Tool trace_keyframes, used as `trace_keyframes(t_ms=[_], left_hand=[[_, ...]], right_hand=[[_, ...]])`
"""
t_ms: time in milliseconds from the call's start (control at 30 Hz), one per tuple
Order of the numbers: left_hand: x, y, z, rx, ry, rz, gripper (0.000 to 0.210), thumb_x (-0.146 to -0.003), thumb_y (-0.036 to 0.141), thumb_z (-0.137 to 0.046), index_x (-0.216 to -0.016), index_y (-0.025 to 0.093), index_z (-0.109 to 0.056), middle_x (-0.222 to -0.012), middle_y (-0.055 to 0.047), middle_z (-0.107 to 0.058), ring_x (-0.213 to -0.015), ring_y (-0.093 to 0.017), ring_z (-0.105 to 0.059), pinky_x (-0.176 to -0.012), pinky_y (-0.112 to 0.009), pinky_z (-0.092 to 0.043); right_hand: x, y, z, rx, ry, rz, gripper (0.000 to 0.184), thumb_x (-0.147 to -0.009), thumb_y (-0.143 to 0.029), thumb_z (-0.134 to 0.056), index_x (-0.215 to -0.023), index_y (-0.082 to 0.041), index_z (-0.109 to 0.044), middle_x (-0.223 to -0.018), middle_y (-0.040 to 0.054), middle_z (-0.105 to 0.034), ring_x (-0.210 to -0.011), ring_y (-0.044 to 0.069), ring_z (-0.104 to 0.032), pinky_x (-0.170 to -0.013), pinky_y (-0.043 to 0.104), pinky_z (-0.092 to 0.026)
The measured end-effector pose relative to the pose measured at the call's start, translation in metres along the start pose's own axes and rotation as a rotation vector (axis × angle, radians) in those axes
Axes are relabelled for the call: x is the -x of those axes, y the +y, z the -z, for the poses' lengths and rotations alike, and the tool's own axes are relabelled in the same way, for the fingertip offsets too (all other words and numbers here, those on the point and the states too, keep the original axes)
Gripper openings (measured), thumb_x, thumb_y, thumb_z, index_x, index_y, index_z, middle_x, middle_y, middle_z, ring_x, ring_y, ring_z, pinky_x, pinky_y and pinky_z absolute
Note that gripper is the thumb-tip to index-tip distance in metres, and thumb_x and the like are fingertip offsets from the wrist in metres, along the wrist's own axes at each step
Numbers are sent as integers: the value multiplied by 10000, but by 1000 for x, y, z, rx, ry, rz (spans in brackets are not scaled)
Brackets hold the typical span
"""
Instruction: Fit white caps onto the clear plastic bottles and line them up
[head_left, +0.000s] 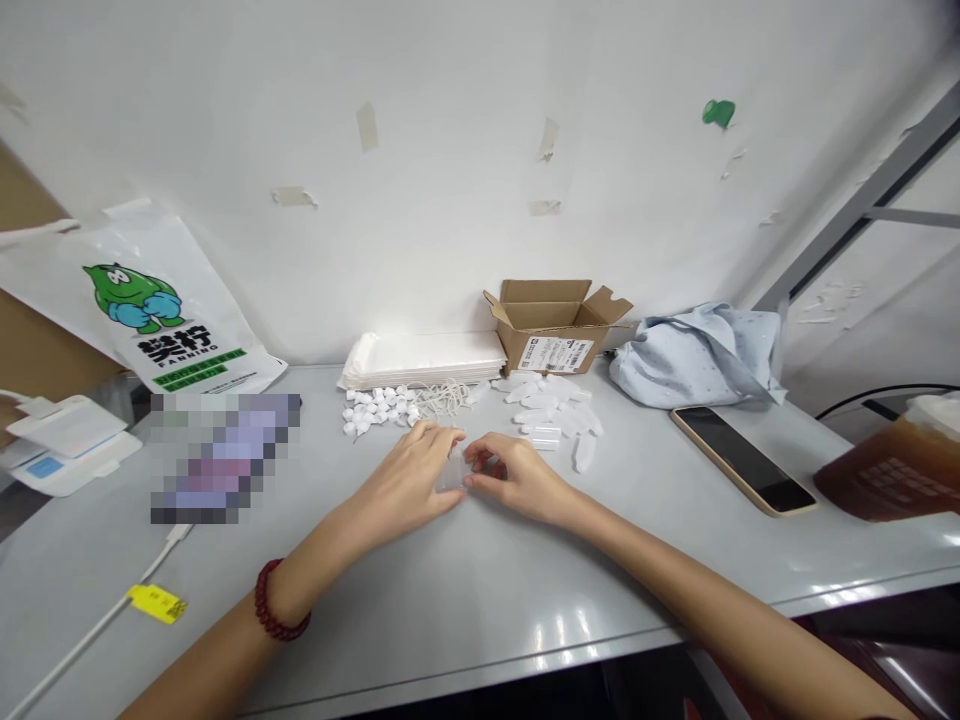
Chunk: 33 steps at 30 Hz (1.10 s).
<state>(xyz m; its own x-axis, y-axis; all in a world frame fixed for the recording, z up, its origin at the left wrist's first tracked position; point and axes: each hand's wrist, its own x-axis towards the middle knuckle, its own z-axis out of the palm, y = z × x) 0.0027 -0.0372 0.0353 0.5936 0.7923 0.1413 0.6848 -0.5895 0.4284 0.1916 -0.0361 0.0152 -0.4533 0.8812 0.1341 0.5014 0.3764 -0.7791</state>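
At the middle of the table, a clear plastic tube piece (452, 470) stands between my two hands. My left hand (409, 475) curves around its left side, thumb in front and fingers behind. From the right, the curled fingertips and thumb of my right hand (525, 478) press against the same piece. Its exact shape is partly covered by my fingers. Just beyond my left hand lies a pile of small white caps (375, 408), with thin white strings (448, 398) beside them. Several translucent plastic tubes (551, 408) are scattered beyond my right hand.
A stack of flat white packs (427, 358) and an open cardboard box (559, 335) stand by the wall. To the right are a light blue cloth bundle (697, 355), a phone (739, 460) and a drink cup (892, 470). A white bag (150, 300) and a charging cable (97, 630) are left.
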Motion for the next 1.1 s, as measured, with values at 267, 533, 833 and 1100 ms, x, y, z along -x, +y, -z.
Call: trace_keyframes(t_ms=[267, 533, 833, 1100], left_hand=[[0, -1, 1, 2, -1, 2, 362, -752, 242, -576, -1095, 178, -476, -1121, -94, -556, -1137, -283, -438, -903, -408, -428], [-2, 0, 3, 60, 63, 60, 380, -833, 439, -514, -1112, 182, -520, -1107, -98, -568, -1102, -273, -479, -889, -415, -441], [-13, -48, 9, -158, 444, 127, 330, -834, 133, -322, -1005, 126, -605, -1053, -108, -623, -1076, -251, -487, -966, -429, -404], [-18, -74, 2, -276, 337, 86, 401, -765, 48, -338, -985, 137, -660, -1142, -104, -621, -1176, -278, -423, -981, -468, -410]], right_hand=[[0, 0, 0, 5, -6, -5, 192, -754, -177, -642, -939, -138, -607, -904, 58, -638, -739, 140, -578, -658, 275, -468], [0, -1, 1, 9, 14, 14, 137, -795, -195, -595, -917, -136, -611, -879, 62, -649, -727, 141, -588, -635, 270, -476], [-3, 5, 2, 59, 160, 125, 94, -848, -194, -522, -904, -156, -587, -864, 61, -641, -772, 149, -601, -652, 273, -495], [-28, 17, 18, 517, 270, 160, 194, -874, -109, -459, -1039, -119, -561, -1050, 134, -598, -920, 209, -583, -790, 341, -478]])
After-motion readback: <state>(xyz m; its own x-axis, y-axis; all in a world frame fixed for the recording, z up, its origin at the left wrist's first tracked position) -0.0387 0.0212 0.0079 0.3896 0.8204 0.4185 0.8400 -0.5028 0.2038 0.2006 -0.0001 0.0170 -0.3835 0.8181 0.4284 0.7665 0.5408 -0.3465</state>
